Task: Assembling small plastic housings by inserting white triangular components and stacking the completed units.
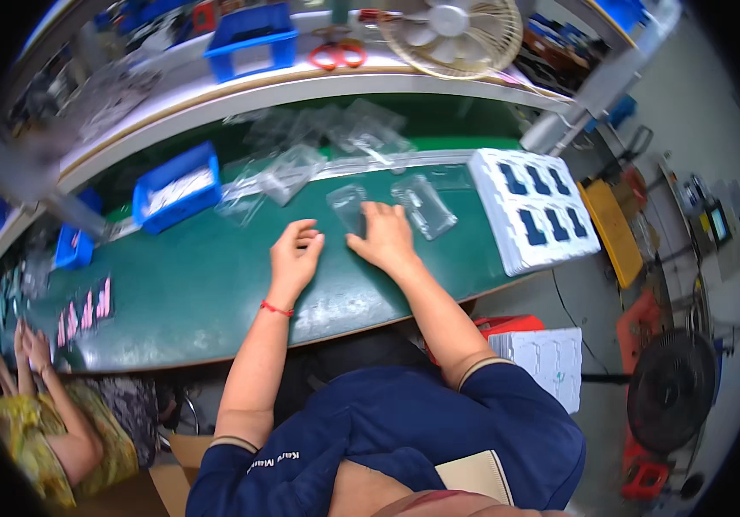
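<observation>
My left hand hovers at the middle of the green bench, its fingers loosely curled and the thumb apart, with nothing visible in it. A red string is round that wrist. My right hand is spread, thumb apart from the fingers, at the edge of a clear plastic blister shell; whether it touches the shell I cannot tell. Just right of my right fingers lies another clear blister shell, flat on the bench.
Behind my hands lie several loose clear shells. A blue bin with pale pieces stands left. At right, a white tray stack carries several dark parts. A fan sits on the shelf. A co-worker's hands are far left.
</observation>
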The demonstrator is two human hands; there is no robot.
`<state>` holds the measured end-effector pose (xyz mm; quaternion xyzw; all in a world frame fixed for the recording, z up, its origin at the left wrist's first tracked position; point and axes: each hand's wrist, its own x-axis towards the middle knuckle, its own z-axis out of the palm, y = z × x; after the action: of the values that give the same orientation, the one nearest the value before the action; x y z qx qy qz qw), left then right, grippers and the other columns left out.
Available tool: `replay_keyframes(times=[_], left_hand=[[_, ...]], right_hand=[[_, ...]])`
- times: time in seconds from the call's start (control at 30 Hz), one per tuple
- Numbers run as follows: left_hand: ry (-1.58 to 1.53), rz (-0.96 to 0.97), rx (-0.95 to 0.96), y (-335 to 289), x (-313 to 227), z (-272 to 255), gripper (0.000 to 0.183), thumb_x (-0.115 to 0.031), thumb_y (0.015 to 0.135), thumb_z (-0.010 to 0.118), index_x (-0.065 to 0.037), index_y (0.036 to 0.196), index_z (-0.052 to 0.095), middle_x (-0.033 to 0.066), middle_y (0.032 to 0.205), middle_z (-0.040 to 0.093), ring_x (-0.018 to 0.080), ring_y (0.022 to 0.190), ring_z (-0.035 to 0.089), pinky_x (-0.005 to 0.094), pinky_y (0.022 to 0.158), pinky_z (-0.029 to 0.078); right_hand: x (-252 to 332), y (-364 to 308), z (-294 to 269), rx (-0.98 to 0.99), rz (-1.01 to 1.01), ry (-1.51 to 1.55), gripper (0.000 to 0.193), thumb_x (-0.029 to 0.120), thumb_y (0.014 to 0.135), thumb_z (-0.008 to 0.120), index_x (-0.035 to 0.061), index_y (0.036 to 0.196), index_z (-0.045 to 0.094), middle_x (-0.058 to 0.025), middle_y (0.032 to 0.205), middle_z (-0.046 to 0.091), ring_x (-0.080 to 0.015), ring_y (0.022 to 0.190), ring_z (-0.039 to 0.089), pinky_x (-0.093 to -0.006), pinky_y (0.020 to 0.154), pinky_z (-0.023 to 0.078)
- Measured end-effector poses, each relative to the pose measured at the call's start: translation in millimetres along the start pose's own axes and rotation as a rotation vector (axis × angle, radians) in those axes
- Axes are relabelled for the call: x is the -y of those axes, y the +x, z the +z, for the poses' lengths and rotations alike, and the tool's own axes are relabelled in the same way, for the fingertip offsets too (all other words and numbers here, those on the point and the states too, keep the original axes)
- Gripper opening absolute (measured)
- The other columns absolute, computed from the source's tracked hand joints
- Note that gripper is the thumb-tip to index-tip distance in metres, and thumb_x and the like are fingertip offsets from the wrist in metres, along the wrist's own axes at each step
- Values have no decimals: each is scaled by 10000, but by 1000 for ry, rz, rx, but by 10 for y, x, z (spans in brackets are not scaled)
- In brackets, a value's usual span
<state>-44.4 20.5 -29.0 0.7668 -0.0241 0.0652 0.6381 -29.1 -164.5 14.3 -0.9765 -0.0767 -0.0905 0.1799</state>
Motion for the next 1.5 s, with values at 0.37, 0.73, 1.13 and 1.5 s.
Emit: replay_keyframes(times=[0.37, 0.73, 1.13, 1.5], left_hand=[[-706, -251, 132, -30, -63, -117, 120, -155, 901, 628, -40, 924, 600, 38, 833, 623, 99, 738, 588, 224, 604, 495], [-742, -361, 201, 13, -116, -346, 110, -156, 907, 602, -62, 851, 597, 20, 765, 586, 103, 700, 571, 243, 507, 485], [84, -389, -168, -32, -299, -603, 188, -168, 884, 634, 18, 908, 619, 62, 745, 619, 99, 537, 578, 215, 383, 430], [-374, -139, 216, 330, -668, 667, 369, -151, 891, 632, -7, 1218, 542, 67, 1009, 630, 89, 830, 581, 208, 633, 484]], right_hand=[[302, -186, 34, 19, -76, 599, 707, 377, 633, 822, 4, 1171, 556, -151, 1000, 615, -220, 769, 587, -329, 700, 503], [25, -221, -24, 72, 227, 1007, 522, 264, 762, 741, 21, 1184, 554, -149, 1010, 624, -183, 802, 612, -303, 702, 504], [-761, -24, -357, -290, 115, -224, 724, 397, 654, 795, 53, 1241, 547, -261, 1308, 457, -397, 1176, 440, -449, 943, 416], [-562, -191, -452, 378, 204, 2021, 536, 336, 934, 503, -27, 1316, 407, -234, 1187, 570, -349, 1037, 609, -460, 857, 518]])
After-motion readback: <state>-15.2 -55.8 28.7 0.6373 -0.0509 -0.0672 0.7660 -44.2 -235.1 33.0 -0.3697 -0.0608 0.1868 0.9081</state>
